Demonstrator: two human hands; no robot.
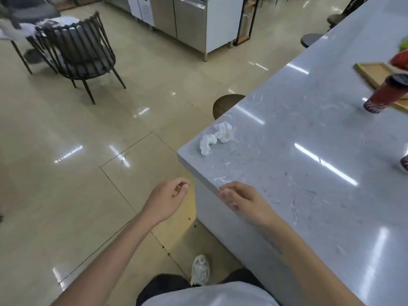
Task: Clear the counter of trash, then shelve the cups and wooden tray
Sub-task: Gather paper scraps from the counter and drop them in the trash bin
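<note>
The right hand [240, 198] hovers over the near edge of the bench [309, 133], fingers loosely curled and a little apart, holding nothing that can be made out; there is motion blur at the fingertips. The left hand [169, 196] hangs off the bench over the floor [77, 151], thumb and forefinger nearly meeting, the other fingers curled, and it too looks empty.

Beyond the hands, near the bench's corner, lie two crumpled white tissues [217, 138], touching each other and sitting just inside the edge. Well apart from them, toward the far right, a red cup with a dark lid [385, 93] stands beside and partly in front of a wooden tray [373, 74]; something red and green rests on the tray at the frame's edge, too cut off to name. The base of a second cup [404, 162] peeks in at the right border.

The trash-clearing step appears to be in hand, with nothing yet picked up. The next move likely calls for reaching forward to the corner and gathering both tissues in one pinch or scoop, gently, since light paper so near the edge could be brushed onto the floor.
</note>
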